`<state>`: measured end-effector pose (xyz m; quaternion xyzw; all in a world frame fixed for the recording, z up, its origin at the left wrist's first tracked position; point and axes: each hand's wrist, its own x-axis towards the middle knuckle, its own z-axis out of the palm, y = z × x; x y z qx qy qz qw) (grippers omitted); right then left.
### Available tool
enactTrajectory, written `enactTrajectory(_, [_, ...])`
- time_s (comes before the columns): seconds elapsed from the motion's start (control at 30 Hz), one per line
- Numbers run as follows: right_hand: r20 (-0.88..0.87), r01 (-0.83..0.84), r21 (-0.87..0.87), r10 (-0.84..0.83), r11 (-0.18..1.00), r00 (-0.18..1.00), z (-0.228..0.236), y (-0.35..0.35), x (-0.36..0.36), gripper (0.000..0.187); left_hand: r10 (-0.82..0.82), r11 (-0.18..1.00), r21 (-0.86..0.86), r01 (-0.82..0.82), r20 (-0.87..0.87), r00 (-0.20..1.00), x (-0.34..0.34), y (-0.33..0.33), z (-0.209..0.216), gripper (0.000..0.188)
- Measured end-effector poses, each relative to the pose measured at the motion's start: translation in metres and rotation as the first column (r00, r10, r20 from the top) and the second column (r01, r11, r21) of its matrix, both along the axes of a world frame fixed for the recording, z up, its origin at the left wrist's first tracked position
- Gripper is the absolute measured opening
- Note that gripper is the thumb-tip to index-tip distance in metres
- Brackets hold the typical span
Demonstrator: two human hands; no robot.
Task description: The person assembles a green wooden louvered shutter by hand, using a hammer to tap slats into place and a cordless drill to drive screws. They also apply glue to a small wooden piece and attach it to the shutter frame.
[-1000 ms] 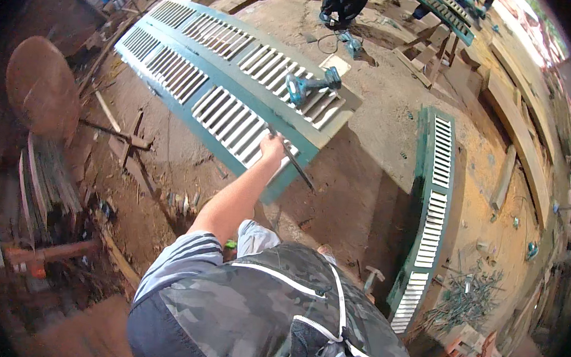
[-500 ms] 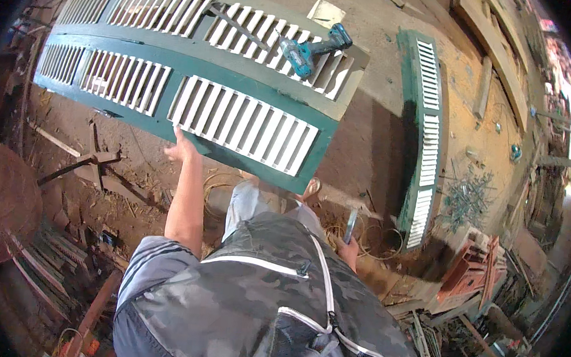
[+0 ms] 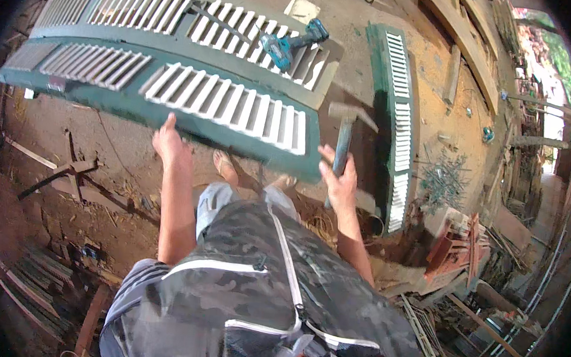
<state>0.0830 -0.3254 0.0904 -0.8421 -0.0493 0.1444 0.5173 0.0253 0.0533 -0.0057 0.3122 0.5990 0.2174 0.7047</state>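
Hands: the right hand (image 3: 342,179) is closing around the shaft of a claw hammer with a blue-grey handle (image 3: 342,146), one finger standing free; the hammer's blurred head is pointing up, beside the end of the dark green louvred shutter with white slats (image 3: 172,86). The left hand (image 3: 171,144) is meeting that shutter's near long edge, one digit showing against it. The other fingers are not showing clearly; cannot tell how far open it is or whether it is gripping.

Position: this shutter is lying lengthwise in front of the person, alongside a second, grey-green-edged louvred shutter (image 3: 179,39). What is carrying them is hidden.

Progress: the near shutter is showing white slats in all three sections, so slat placing there is looking complete (judgement). The far shutter is also carrying slats throughout, though its right end is looking less even and is partly hidden by a teal-and-black cordless drill (image 3: 279,50). A long dark bar (image 3: 222,25) is resting across it too. Whether fastening or straightening is outstanding: cannot tell.
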Motion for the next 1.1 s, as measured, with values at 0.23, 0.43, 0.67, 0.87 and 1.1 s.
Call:
enactTrajectory(0.23, [-0.041, -0.037, 0.127, 0.043, 0.991, 0.998, 0.012, -0.01, 0.057, 0.028, -0.16, 0.98, 0.148, 0.136, 0.166, 0.973, 0.042, -0.002, 0.063, 0.031])
enactTrajectory(0.43, [0.162, -0.023, -0.107, 0.04, 0.994, 0.986, 0.02, -0.006, 0.073, 0.034, -0.239, 0.947, 0.28, 0.16, 0.277, 0.931, 0.088, -0.001, 0.076, 0.023])
enactTrajectory(0.67, [0.187, 0.005, 0.004, -0.006, 1.0, 0.982, 0.016, -0.003, 0.145, 0.039, -0.451, 0.621, 0.634, 0.46, -0.191, 0.872, 0.151, 0.016, 0.059, 0.022])
enactTrajectory(0.87, [0.157, 0.016, 0.105, -0.032, 0.994, 0.987, -0.006, -0.006, 0.202, 0.041, -0.459, 0.486, 0.72, 0.496, -0.273, 0.845, 0.174, 0.024, 0.035, 0.073])
enactTrajectory(1.1, [0.142, 0.021, 0.11, -0.037, 0.994, 0.989, -0.008, -0.006, 0.217, 0.041, -0.493, 0.162, 0.901, 0.402, -0.28, 0.824, 0.158, -0.092, 0.062, 0.041])
